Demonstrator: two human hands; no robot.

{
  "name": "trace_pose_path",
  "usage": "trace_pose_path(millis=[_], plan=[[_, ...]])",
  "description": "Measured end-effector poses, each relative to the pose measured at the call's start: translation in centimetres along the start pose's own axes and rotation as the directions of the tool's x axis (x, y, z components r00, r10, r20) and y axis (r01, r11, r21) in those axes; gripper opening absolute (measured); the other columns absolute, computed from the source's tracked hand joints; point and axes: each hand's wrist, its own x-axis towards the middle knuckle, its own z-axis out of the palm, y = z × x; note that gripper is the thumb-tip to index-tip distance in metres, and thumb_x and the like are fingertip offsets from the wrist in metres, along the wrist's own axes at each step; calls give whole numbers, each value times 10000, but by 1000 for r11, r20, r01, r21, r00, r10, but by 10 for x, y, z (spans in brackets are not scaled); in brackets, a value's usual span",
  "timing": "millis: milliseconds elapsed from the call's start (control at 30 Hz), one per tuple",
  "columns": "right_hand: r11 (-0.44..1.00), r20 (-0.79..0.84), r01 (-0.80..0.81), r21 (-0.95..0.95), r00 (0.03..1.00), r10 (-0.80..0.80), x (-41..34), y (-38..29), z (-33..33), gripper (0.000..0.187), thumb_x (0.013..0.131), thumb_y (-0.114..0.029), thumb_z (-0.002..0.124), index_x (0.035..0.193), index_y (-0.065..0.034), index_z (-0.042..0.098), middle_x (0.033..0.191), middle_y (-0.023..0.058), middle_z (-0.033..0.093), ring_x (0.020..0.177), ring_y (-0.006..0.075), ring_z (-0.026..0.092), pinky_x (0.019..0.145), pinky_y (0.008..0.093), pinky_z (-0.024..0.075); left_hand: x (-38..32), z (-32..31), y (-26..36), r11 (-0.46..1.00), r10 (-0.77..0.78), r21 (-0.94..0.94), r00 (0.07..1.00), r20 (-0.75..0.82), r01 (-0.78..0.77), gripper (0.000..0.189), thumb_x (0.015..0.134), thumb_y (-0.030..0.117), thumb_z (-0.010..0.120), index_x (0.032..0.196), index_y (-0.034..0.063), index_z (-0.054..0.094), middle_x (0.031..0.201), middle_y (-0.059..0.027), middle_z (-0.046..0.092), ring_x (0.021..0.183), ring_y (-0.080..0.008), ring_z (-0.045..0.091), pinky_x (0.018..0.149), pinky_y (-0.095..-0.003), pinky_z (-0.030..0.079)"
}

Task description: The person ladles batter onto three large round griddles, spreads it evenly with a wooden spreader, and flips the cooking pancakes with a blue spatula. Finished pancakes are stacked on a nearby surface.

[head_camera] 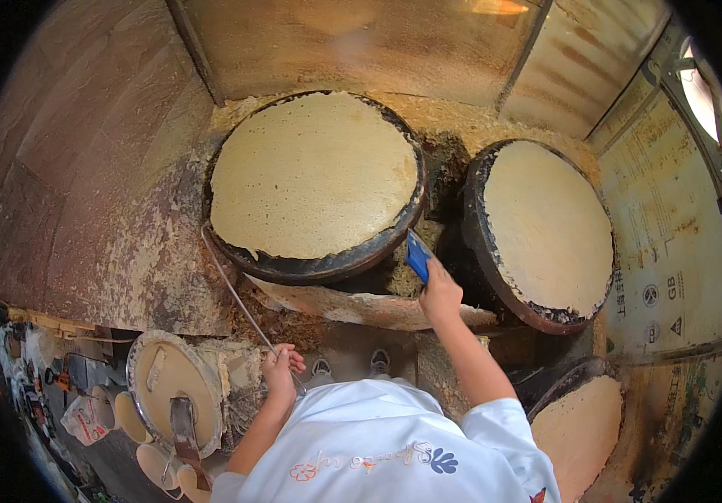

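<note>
My right hand is shut on a blue scraper, whose tip points up beside the near right rim of the large round griddle. A wide, thin sheet of pale, pitted batter covers most of that dark griddle. Lower left, my left hand grips a thin metal rod; the rod's far end lies at the griddle's left edge. On the right a second griddle carries another pale sheet, smoother on top. Neither hand touches a sheet.
A third griddle with a pale sheet stands lower right. At lower left are a large basin of batter with a flat dark strip across it, and several smaller tubs. Brown, splattered walls enclose the back. A curved, crusted ledge runs before the large griddle.
</note>
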Motion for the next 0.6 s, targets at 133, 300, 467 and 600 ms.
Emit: trace_pose_path(millis=[133, 300, 467, 600], plan=[[962, 282, -54, -268, 950, 132, 90, 10, 23, 355, 756, -64, 562, 1103, -1, 530, 988, 133, 634, 847, 300, 633, 693, 395, 516, -6, -33, -9, 999, 47, 16, 996, -80, -45, 164, 949, 131, 407, 973, 27, 532, 701, -70, 570, 525, -132, 534, 491, -236, 423], [805, 286, -593, -14, 769, 572, 146, 17, 10, 303, 795, -180, 581, 1067, -46, 576, 903, 158, 642, 792, 318, 628, 660, 437, 490, -19, -53, -1, 998, 53, -18, 986, -159, -56, 169, 950, 138, 417, 973, 13, 527, 702, -72, 564, 534, -130, 530, 497, -236, 428], [914, 92, -340, 221, 941, 327, 50, -81, 24, 516, 712, -71, 571, 1221, -46, 485, 837, 227, 624, 769, 394, 603, 685, 460, 467, -10, -66, -12, 996, 47, -67, 974, -223, -63, 179, 950, 143, 416, 984, 18, 539, 698, -68, 568, 527, -127, 535, 497, -233, 430], [961, 175, -244, 127, 959, 221, 22, -130, 32, 551, 654, -73, 637, 1193, -85, 521, 818, 183, 645, 706, 355, 625, 642, 422, 494, 0, -63, -14, 995, -1, -102, 980, -201, -20, 163, 945, 145, 431, 973, 26, 538, 690, -72, 571, 531, -139, 539, 485, -247, 426]])
